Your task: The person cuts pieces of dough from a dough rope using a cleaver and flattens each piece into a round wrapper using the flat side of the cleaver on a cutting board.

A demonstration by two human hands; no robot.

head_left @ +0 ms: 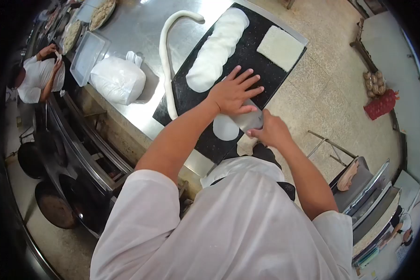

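Note:
My right hand [273, 130] is closed around the handle end of a wide metal blade that looks like a cleaver [248, 121]. The blade lies flat low over the black board [266, 81]. My left hand [233, 95] rests on the blade with its fingers spread; whatever is beneath the blade is hidden. Just beside the blade, nearer my body, lies a thin round dough wrapper [226, 128]. Overlapping white dough wrappers [219, 49] form a long row on the board beyond my left hand. A long curved dough rope [164, 56] lies along the board's left side.
A square white folded cloth [281, 48] sits at the board's far right. On the steel table [140, 28] stand a filled white plastic bag [118, 79] and a clear plastic tray [87, 53]. At left, another person [42, 77] works beyond a stove with dark woks [56, 204].

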